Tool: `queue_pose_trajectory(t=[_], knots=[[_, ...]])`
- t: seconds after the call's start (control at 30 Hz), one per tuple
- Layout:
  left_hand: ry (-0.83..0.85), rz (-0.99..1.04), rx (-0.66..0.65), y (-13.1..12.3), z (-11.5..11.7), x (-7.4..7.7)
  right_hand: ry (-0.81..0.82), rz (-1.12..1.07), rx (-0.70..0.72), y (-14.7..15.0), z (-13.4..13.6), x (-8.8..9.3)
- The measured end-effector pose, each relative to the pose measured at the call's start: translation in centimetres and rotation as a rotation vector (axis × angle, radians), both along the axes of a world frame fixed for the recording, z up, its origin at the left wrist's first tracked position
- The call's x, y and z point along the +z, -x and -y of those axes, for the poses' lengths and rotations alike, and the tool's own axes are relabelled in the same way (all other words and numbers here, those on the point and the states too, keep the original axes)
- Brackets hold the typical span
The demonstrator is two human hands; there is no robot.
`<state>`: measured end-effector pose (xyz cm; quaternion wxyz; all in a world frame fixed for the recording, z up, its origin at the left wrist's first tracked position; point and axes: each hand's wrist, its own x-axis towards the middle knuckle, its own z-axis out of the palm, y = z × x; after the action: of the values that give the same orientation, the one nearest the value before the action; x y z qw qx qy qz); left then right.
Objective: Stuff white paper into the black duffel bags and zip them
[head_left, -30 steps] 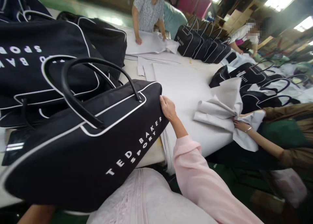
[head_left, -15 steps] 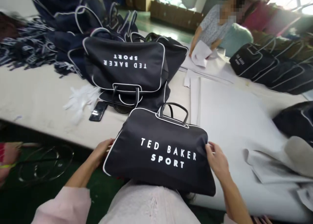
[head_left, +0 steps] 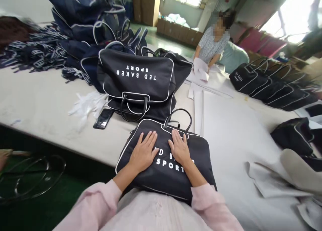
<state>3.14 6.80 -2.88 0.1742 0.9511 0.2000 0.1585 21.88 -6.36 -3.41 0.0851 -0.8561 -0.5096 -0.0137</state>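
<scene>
A black duffel bag [head_left: 198,150] with white piping and white "TED BAKER SPORT" lettering lies at the table's front edge, against my body. Flat on its front panel rests my left hand [head_left: 144,152], fingers stretched, left of the lettering. My right hand [head_left: 179,148] also lies flat on the panel, fingers extended toward the handle [head_left: 186,113], and covers part of the lettering. The handle stands up from the bag's far side. Just beyond it, another black bag [head_left: 138,73] with the same print, upside down to me, is stacked on more bags.
White gloves [head_left: 88,105] and a black phone [head_left: 103,118] lie to the left. Navy bags [head_left: 75,26] and a heap of straps [head_left: 35,53] are behind. White sheet material [head_left: 226,130] covers the right side. Across the table stands a person [head_left: 213,43] near a row of black bags [head_left: 264,83].
Both my hands have moved from the bag's two sides inward onto its front panel, now lying flat. My view has shifted slightly.
</scene>
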Motion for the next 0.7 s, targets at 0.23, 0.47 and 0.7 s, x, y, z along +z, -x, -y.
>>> queue_pose_trajectory(t=[0.23,0.47,0.7], knots=[[-0.099,-0.134,0.142,-0.2,-4.8,3.9,0.000,-0.022,0.059,-3.4,-1.9,10.7],[-0.187,0.183,0.249,1.5,-2.4,5.4,-0.581,0.301,-0.182,-0.1,3.7,12.8],[-0.184,-0.069,0.124,0.7,-3.1,-4.3,0.107,-0.208,-0.160,-3.4,5.3,0.8]])
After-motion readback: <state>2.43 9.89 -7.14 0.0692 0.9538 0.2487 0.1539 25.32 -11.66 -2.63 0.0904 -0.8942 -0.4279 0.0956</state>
